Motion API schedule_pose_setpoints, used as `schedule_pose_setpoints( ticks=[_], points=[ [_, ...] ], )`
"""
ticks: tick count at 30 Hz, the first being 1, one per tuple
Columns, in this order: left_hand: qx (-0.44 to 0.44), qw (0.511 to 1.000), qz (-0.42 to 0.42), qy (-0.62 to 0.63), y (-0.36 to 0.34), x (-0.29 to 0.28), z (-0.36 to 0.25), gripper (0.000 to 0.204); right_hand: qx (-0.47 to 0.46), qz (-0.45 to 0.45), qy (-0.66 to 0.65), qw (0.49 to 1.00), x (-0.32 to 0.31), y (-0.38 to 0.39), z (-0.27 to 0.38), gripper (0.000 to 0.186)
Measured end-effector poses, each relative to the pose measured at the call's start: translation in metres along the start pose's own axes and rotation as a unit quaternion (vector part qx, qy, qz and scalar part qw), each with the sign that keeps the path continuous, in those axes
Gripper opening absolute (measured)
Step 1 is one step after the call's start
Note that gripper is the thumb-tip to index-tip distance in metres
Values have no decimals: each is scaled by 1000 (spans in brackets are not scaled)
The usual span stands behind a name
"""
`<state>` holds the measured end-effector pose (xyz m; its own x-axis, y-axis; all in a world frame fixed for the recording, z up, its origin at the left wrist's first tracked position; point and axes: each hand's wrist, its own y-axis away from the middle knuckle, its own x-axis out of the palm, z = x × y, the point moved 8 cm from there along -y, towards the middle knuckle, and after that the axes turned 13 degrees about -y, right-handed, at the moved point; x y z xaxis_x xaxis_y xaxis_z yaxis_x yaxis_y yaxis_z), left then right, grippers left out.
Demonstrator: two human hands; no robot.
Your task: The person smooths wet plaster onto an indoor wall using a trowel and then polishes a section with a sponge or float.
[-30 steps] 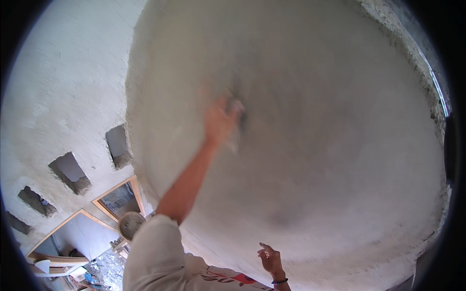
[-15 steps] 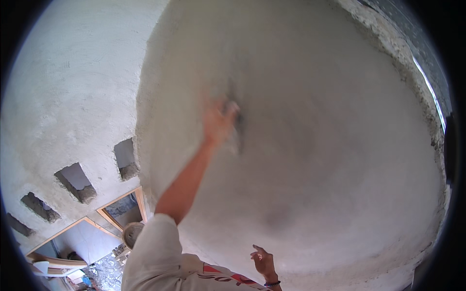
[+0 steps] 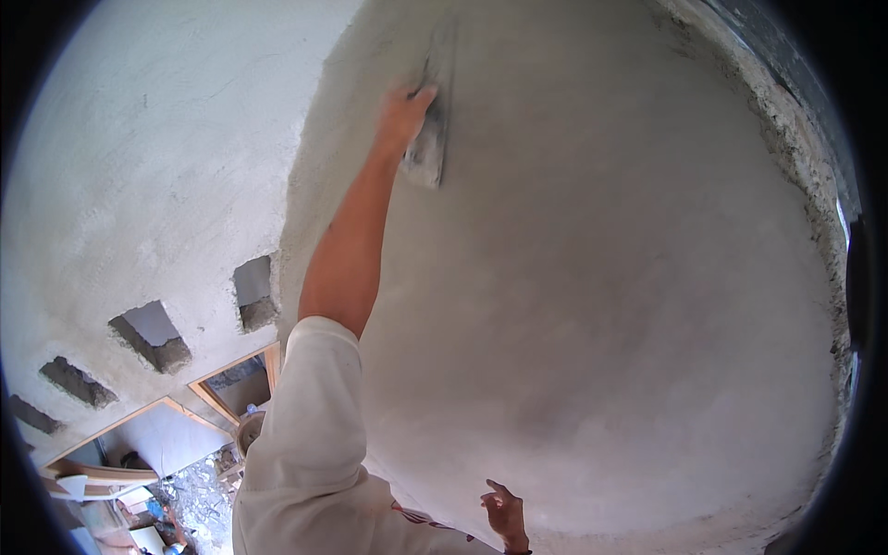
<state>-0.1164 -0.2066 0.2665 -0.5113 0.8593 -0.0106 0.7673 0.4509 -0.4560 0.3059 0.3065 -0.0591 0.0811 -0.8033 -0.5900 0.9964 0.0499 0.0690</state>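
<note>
High on the wall, my left hand (image 3: 403, 120) is wrapped round the handle of a long, flat plastering trowel (image 3: 426, 157). The trowel's blade lies against the grey, smoothed plaster wall (image 3: 573, 277), its length running roughly up and down. Slight motion blur softens the hand, and the handle is mostly hidden under it. Low in the view, my right hand (image 3: 504, 514) hovers in front of the wall with nothing visible in it. Its fingers are loosely bent and apart, the index finger stretched out to the left.
To the left, a paler wall (image 3: 166, 139) has several rectangular openings (image 3: 151, 335). Below them are wooden frames (image 3: 231, 379), a round bucket (image 3: 250, 431) and a littered floor (image 3: 199, 490). A rough, broken plaster edge (image 3: 786, 139) runs down the right.
My left hand has swept the trowel upward along the wall, straightening the arm. The right hand stays low, nearly in place. The view has shifted slightly.
</note>
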Motion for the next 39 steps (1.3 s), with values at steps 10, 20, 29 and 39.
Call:
schedule_pose_setpoints(
  ticks=[10,20,29,39],
  points=[
    [118,987,94,-46,220,80,7,61,-65,108,64,990,64,-50,77,37],
    [92,995,-20,-40,-97,-32,-86,56,65,64,9,996,52,-21,-48,40],
    [43,998,12,-40,-68,-48,29,58,39,127,57,990,72,-22,-36,40],
    [-122,991,-35,-43,117,-12,234,59,38,140,83,986,82,-56,31,37]
  ],
)
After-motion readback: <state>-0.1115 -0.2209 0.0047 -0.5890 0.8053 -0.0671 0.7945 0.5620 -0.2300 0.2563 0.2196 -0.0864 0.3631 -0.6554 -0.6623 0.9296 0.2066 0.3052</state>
